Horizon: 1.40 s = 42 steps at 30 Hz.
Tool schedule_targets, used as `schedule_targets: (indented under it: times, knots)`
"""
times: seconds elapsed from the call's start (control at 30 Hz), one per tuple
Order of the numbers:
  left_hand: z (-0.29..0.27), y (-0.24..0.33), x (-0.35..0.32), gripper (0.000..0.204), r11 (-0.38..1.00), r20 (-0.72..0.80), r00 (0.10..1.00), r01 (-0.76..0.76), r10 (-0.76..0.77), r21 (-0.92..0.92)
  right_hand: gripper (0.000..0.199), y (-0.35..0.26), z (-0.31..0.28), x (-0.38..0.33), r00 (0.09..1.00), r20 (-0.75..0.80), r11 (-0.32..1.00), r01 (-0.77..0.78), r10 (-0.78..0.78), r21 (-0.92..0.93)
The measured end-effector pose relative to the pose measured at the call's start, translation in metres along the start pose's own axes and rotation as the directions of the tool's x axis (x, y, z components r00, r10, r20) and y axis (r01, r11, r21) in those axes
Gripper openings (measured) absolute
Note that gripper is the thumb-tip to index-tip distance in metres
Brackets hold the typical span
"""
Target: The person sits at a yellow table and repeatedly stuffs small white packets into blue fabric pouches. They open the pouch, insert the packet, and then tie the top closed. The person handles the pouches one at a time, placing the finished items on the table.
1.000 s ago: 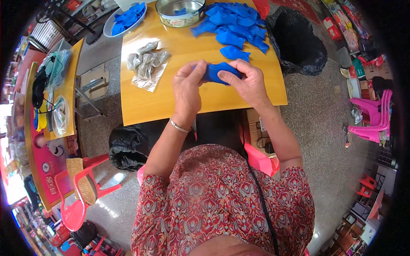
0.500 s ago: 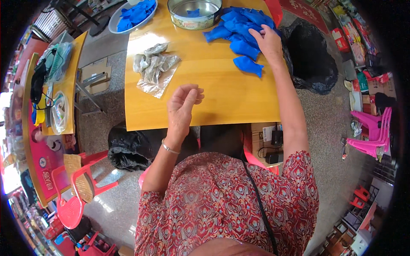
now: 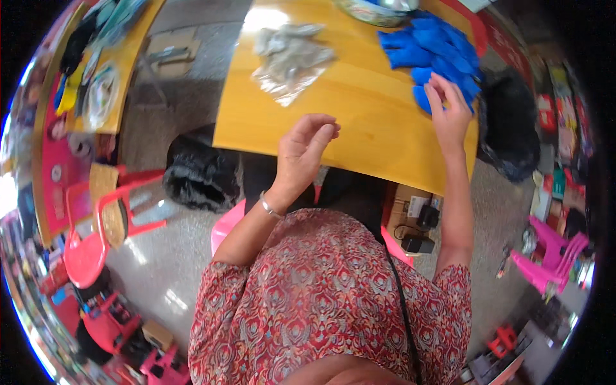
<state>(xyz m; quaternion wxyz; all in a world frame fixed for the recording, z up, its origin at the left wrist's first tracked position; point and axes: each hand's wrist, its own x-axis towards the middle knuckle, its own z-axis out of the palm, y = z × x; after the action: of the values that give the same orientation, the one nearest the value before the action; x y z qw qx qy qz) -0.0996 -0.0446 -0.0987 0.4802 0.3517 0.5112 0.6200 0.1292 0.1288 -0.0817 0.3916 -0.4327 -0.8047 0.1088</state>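
On the yellow table lies a heap of bright blue, fish-shaped pieces (image 3: 443, 48), soft-looking and overlapping. My right hand (image 3: 449, 114) is over the heap's near edge, thumb and fingers apart; nothing shows between them, and whether they touch a blue piece I cannot tell. Closer to me, above the table's front part, my left hand (image 3: 301, 151) is curled with its thumb against the fingers. No object shows in it, and a bracelet is on its wrist. Beyond it lies a crumpled clear plastic bag (image 3: 292, 61) with greyish contents.
A round metal tin (image 3: 378, 11) stands at the table's far edge. Black-bagged bins flank the table, one at the right (image 3: 510, 125) and one at the left (image 3: 199, 170). A red chair (image 3: 86, 256) stands on the left; a pink stool (image 3: 552, 253) is at the right.
The view has shifted, so the table sits higher and farther right. My right hand has come back from the heap's middle to its near edge. My left hand stays curled.
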Motion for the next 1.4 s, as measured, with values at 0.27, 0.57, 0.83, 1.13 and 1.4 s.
schedule_targets:
  times: [0.27,0.57,0.83,1.13,1.4]
  knots:
    - [-0.119,0.03,-0.03,0.014,0.941,-0.268,0.953,-0.043,0.139,0.335,0.019,-0.095,0.059,-0.049,0.907,0.31,0.947,0.219,-0.286,0.235]
    - [-0.214,0.03,-0.066,0.017,0.965,-0.528,0.844,0.051,0.095,0.256,0.017,-0.12,0.089,-0.015,0.924,0.283,0.944,0.177,-0.256,0.277]
    - [-0.283,0.016,-0.098,0.016,0.966,-0.704,0.708,0.137,0.061,0.221,0.014,-0.132,0.102,-0.03,0.898,0.352,0.949,0.178,-0.265,0.26]
    - [-0.276,-0.001,-0.091,0.014,0.968,-0.669,0.743,0.189,-0.032,0.164,0.02,-0.047,0.076,0.115,0.983,-0.075,0.976,0.174,-0.165,0.132]
    - [-0.242,0.027,-0.075,0.012,0.967,-0.526,0.85,0.118,0.019,0.227,0.032,0.035,0.108,0.243,0.886,0.452,0.886,0.285,-0.098,-0.367]
